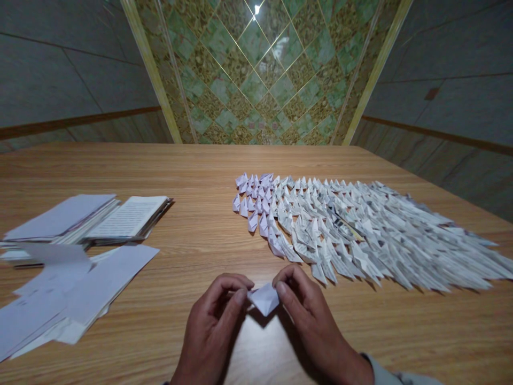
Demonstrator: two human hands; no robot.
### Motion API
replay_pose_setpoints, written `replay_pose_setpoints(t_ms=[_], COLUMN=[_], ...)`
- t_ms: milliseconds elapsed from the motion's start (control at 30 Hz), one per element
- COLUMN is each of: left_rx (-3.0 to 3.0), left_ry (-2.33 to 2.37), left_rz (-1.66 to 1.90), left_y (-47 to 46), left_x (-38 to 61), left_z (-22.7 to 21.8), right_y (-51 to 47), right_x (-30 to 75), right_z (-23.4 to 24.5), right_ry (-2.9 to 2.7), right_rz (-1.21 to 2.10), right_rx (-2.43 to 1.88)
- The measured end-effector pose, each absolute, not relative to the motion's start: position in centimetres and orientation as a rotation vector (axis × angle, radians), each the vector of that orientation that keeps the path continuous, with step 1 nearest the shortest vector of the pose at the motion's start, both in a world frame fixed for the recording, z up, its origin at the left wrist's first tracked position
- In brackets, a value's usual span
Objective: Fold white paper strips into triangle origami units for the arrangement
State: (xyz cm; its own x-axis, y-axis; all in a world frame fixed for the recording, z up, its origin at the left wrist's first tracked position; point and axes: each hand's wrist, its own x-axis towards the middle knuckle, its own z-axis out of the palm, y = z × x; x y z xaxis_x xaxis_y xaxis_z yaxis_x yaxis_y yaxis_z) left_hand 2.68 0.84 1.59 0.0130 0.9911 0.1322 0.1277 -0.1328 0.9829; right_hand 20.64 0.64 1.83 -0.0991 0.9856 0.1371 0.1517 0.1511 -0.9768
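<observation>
A small folded piece of white paper (264, 299) is pinched between both my hands just above the wooden table (200, 176), near its front edge. My left hand (212, 326) grips the paper's left corner with thumb and fingers closed. My right hand (308, 315) pinches its right side the same way. Just beyond my hands, to the right, lies a large spread of several small folded paper pieces (360, 230) set in overlapping rows.
Loose white sheets (76, 291) lie at the front left of the table. Behind them is a stack of paper and an open printed booklet (128, 216). A tiled wall stands beyond the table's far edge.
</observation>
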Motion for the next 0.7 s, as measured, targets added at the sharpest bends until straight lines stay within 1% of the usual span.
replay_pose_setpoints(t_ms=[333, 500, 633, 700], left_rx=[1.183, 0.969, 0.853, 0.844], left_ry=[1.173, 1.131, 1.065, 1.05], left_rz=[1.224, 1.253, 1.251, 1.248], left_y=[0.8, 1.0, 1.0, 1.0], left_x=[2.7, 2.9, 3.0, 3.1], left_z=[0.4, 0.6, 0.6, 0.6], right_y=[0.5, 0.7, 0.6, 0.5], right_x=[20.6, 20.8, 20.9, 20.8], right_z=[1.9, 1.6, 1.8, 2.1], right_ry=[-1.524, -1.442, -1.627, -1.743], right_rz=[1.006, 0.818, 0.685, 0.669], right_rx=[-1.189, -1.177, -1.129, -1.092])
